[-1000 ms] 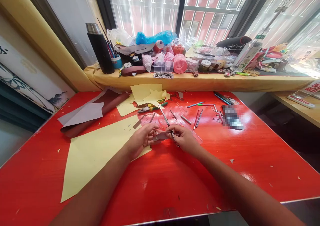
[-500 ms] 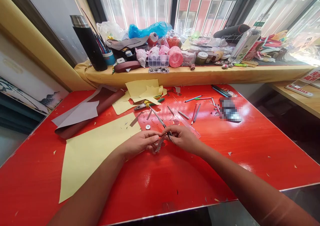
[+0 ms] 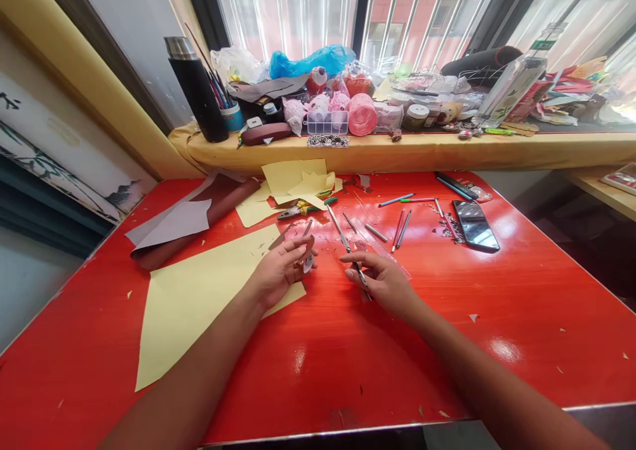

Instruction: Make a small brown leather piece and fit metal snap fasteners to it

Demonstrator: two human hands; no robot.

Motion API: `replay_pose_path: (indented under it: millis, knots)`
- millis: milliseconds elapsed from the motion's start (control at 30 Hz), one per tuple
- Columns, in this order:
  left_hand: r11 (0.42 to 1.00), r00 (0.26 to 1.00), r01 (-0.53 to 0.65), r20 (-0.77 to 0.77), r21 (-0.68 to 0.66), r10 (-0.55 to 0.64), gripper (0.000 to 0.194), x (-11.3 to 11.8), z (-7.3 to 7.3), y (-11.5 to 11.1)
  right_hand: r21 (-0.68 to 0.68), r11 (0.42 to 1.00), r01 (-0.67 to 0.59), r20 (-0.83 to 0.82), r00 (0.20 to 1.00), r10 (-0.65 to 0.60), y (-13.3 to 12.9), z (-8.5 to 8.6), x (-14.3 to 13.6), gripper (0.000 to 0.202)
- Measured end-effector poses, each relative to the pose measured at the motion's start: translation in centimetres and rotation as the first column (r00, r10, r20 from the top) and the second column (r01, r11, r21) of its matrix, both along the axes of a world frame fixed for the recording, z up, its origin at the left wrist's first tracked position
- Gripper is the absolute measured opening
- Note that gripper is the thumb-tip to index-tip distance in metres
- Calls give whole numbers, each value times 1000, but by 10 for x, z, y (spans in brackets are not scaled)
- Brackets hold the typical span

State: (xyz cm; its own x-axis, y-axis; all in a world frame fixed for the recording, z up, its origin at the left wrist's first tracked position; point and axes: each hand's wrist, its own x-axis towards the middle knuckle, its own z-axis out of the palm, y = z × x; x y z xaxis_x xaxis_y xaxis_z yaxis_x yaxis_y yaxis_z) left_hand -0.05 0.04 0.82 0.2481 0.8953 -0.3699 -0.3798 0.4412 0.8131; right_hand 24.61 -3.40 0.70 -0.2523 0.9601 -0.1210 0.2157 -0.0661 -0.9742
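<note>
Small brown and whitish pieces (image 3: 309, 262) are pinched in my left hand (image 3: 279, 271), above the right edge of a large yellow sheet (image 3: 199, 304); its fingers partly hide them. My right hand (image 3: 381, 279) is closed on a long, slim metal tool (image 3: 339, 228), which looks like scissors or tweezers and points up and left, away from me. A gap separates the two hands. Behind them, pliers with green and yellow handles (image 3: 298, 210) lie beside cut yellow paper (image 3: 293, 178). A clear ruler (image 3: 382, 251) lies just behind my right hand.
Pens (image 3: 401, 228) and a black phone (image 3: 476, 225) lie to the right on the red table (image 3: 318, 384). Rolled brown material (image 3: 199, 228) is at the back left. A black thermos (image 3: 196, 92), a clear compartment box (image 3: 328, 123) and bags crowd the sill.
My hands have moved apart, and the tool has come away from the pieces in my left hand. The whole view has shifted slightly, with the table items now further right.
</note>
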Motion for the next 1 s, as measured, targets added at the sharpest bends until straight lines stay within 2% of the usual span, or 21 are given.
replay_pose_path:
  millis: [100,200,367,500,600,833,1000]
  knots:
    - [983,975,-179,128,-43,183,22,0,0,6,-17,1000,-3,1,1000,3,-11,-2,-1,44]
    - [952,929,-298,207,-67,306,19,-2,-1,11,-8,999,-44,12,999,44,-24,-1,-7,47]
    - [907,862,-413,286,-80,418,20,-7,-7,17,216,968,-124,182,980,85,-38,6,-21,44]
    - [885,824,-459,339,-72,455,23,-10,-8,20,239,929,-281,360,915,184,-43,13,-28,51]
    - [877,814,-471,338,-92,472,24,-11,-6,21,258,897,-359,469,858,209,-45,15,-31,54]
    - [830,756,-539,352,-144,552,28,-10,-3,22,316,854,-414,559,808,185,-44,9,-33,54]
    - [825,752,-544,345,-154,561,31,-9,0,22,349,827,-441,607,778,159,-45,-1,-32,54]
